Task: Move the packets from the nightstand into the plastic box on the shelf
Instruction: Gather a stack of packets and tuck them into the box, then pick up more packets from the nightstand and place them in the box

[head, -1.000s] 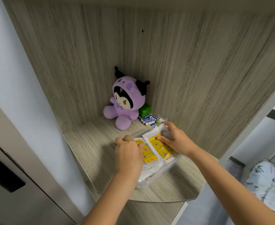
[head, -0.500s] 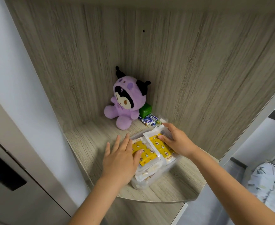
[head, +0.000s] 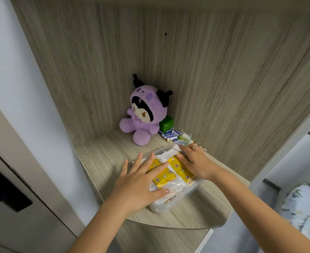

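Note:
A clear plastic box (head: 176,202) stands near the front edge of the wooden shelf (head: 103,161). Several yellow and white packets (head: 164,177) lie stacked inside it, rising above its rim. My left hand (head: 141,183) lies flat with spread fingers on the left side of the packets, the thumb against the box's front. My right hand (head: 196,161) presses on the right-hand packet with bent fingers at the box's far right corner. The nightstand is out of view.
A purple plush toy (head: 144,115) sits in the shelf's back corner beside a green box (head: 166,124) and several batteries (head: 170,135). Wooden panels wall the shelf behind and right. A door with a dark handle (head: 6,190) is at left, bedding (head: 304,214) at lower right.
My left hand has opened from a grip on the left packet to a flat, spread palm on the stack. The packets sit lower in the box. The right hand shifted slightly toward the far corner.

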Demonstrator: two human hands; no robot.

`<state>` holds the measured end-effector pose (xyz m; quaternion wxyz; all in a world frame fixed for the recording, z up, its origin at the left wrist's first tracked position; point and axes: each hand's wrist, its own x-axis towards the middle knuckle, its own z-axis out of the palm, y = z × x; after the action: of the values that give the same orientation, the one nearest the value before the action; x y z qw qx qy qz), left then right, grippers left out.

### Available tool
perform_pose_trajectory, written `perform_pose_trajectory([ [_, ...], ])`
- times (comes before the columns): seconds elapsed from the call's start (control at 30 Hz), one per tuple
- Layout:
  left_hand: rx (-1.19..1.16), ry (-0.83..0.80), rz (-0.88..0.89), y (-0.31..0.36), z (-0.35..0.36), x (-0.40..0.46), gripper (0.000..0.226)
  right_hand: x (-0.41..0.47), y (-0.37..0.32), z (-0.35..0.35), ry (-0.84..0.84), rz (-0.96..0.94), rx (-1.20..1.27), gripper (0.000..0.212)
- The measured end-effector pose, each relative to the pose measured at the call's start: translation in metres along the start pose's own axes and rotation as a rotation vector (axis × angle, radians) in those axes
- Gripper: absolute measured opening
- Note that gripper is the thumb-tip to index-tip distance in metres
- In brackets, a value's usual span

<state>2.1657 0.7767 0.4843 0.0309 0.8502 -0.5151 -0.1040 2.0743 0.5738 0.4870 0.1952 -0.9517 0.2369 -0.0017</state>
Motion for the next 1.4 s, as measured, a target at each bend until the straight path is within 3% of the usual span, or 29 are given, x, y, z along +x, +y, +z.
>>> perform_pose_trajectory([
  [0.3, -0.09, -0.008, 0.017, 0.004, -0.001, -0.013, 0.05, 0.001, 0.003, -0.002, -0.015, 0.041, 0.141, 0.05],
  [0.53, -0.066, 0.017, -0.013, 0.015, 0.01, -0.01, 0.055, 0.001, 0.002, -0.002, -0.07, 0.042, 0.204, 0.05],
  [0.67, -0.197, 0.034, -0.029, 0.008, -0.001, -0.013, 0.053, -0.008, 0.0, -0.007, 0.058, -0.016, 0.251, 0.034],
  [0.77, -0.256, 0.152, -0.048, 0.002, -0.015, -0.013, 0.058, -0.02, 0.002, -0.014, 0.253, -0.027, 0.227, 0.039],
  [0.83, -0.279, 0.35, -0.003, 0.0, -0.025, -0.01, 0.061, -0.028, 0.008, -0.02, 0.361, -0.051, 0.217, 0.029],
  [0.97, -0.24, 0.591, 0.113, 0.018, -0.039, -0.003, 0.017, -0.067, 0.022, -0.029, 0.432, -0.024, -0.027, 0.021],
  [1.13, -0.004, 0.496, 0.456, 0.069, -0.038, 0.009, 0.028, -0.155, 0.038, -0.021, 0.394, 0.248, -0.223, 0.03],
  [1.23, 0.05, 0.41, 0.682, 0.1, -0.025, 0.008, 0.029, -0.224, 0.036, -0.005, 0.416, 0.554, -0.283, 0.034],
  [1.4, 0.176, 0.208, 1.071, 0.143, 0.021, -0.039, 0.031, -0.367, -0.019, 0.064, 0.464, 1.094, -0.184, 0.031],
])
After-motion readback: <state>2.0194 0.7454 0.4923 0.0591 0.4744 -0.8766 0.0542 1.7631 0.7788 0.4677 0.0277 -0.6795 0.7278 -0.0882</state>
